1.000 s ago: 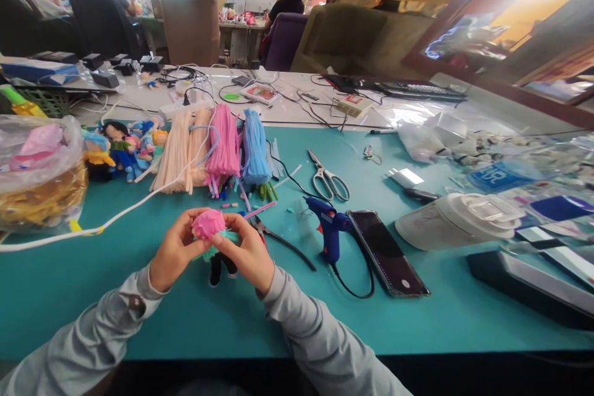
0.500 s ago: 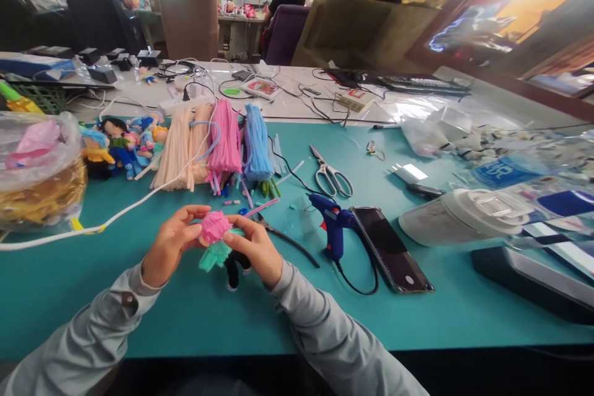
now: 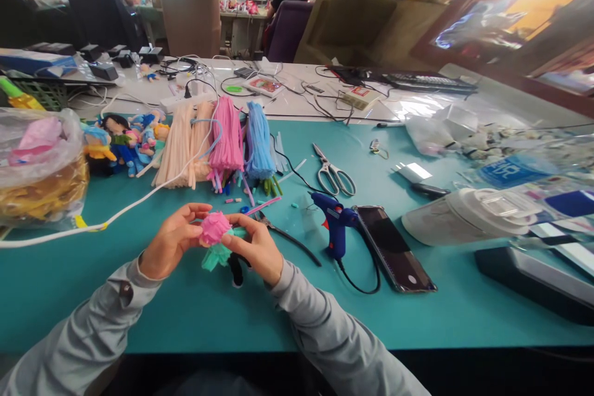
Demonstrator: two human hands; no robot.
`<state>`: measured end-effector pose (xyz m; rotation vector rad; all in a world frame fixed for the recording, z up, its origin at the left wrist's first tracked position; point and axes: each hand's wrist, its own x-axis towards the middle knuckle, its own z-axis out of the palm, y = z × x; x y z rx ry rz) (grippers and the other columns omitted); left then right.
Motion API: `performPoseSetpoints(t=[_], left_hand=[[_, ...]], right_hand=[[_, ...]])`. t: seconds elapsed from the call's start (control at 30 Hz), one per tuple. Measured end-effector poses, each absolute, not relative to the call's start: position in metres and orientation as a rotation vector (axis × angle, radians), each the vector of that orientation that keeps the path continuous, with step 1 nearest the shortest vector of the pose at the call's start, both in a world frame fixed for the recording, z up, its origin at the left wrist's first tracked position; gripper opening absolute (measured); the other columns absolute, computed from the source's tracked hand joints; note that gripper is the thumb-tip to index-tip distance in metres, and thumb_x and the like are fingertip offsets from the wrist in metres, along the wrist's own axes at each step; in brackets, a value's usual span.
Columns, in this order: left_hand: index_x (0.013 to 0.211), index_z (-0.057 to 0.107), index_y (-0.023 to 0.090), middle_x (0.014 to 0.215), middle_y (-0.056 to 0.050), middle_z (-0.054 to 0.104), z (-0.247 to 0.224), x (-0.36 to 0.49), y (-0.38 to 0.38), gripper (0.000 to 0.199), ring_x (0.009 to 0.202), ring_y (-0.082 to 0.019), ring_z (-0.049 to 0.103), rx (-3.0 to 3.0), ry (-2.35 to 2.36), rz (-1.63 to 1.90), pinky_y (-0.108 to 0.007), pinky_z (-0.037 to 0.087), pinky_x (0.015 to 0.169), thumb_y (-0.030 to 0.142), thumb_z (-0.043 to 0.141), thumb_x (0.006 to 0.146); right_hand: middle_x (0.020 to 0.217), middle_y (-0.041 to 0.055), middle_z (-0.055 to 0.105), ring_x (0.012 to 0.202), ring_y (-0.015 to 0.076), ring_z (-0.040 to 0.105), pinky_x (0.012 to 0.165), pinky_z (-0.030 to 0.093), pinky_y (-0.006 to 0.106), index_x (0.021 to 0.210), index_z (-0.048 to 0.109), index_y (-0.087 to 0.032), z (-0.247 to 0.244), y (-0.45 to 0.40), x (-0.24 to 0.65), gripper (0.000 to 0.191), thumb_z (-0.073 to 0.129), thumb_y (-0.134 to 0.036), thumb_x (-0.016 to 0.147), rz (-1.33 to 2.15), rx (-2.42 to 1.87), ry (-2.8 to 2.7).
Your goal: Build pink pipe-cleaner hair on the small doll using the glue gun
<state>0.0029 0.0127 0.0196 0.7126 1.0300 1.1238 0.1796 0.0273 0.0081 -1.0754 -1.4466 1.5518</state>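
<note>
Between my hands, just above the green mat point(image 3: 288, 322), is a small pipe-cleaner doll point(image 3: 216, 255) with a pink head of hair, a mint-green body and black legs with white tips. My left hand point(image 3: 171, 241) pinches the pink hair from the left with thumb and fingertips. From the other side my right hand point(image 3: 260, 249) grips the doll, its thumb on the pink part and its fingers behind. Part of the doll is hidden by my right hand. Close beyond lie pliers point(image 3: 290, 240) and a pink pipe cleaner point(image 3: 263, 205).
Bundles of peach point(image 3: 179, 148), pink point(image 3: 227, 136) and blue pipe cleaners point(image 3: 260, 142) lie ahead, beside several finished dolls point(image 3: 121, 139). Rightward are scissors point(image 3: 331, 173), a blue glue gun point(image 3: 335, 223), a phone point(image 3: 394, 247) and a white cup point(image 3: 445, 216). A white cable point(image 3: 139, 203) crosses the left.
Both hands keep their hold on the doll. Its legs have tilted slightly and show less beside my right hand. The whole view has shifted a little.
</note>
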Motion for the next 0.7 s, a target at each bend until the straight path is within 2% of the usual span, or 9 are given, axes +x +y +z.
performPoseSetpoints(t=[0.1,0.53,0.63,0.7], left_hand=[[0.096,0.069,0.015,0.088,-0.005,0.064,0.0175,0.0014,0.0126,0.04,0.073,-0.017,0.06,0.709,1.024,1.118,-0.025,0.049,0.058,0.019,0.073,0.056],[0.099,0.065,0.016,0.082,-0.003,0.065,0.013,0.0022,0.0128,0.046,0.065,-0.016,0.06,0.73,0.989,1.147,-0.026,0.047,0.055,0.015,0.07,0.053],[0.099,0.065,0.016,0.082,-0.003,0.065,0.0143,0.0023,0.0127,0.047,0.064,-0.016,0.06,0.733,0.988,1.143,-0.026,0.047,0.055,0.015,0.07,0.053],[0.1,0.065,0.016,0.084,-0.004,0.066,0.016,0.002,0.0125,0.045,0.067,-0.017,0.061,0.72,0.974,1.136,-0.026,0.048,0.057,0.017,0.071,0.055]], right_hand=[[0.089,0.0022,0.065,0.06,0.0083,0.049,0.057,0.041,0.023,0.097,0.068,-0.014,0.0074,0.0261,0.1791,0.04,0.074,-0.042,0.069,1.566,-1.093,-1.449],[0.086,0.0013,0.065,0.059,0.0079,0.046,0.052,0.037,0.022,0.097,0.069,-0.015,0.0066,0.0248,0.1777,0.038,0.073,-0.041,0.069,1.527,-1.12,-1.501],[0.086,0.0011,0.065,0.061,0.0092,0.048,0.056,0.04,0.023,0.096,0.069,-0.015,0.0072,0.025,0.1776,0.037,0.073,-0.04,0.068,1.541,-1.117,-1.483],[0.086,0.0015,0.066,0.068,0.0123,0.054,0.065,0.045,0.026,0.093,0.07,-0.016,0.0082,0.026,0.1782,0.034,0.073,-0.04,0.068,1.559,-1.088,-1.445]])
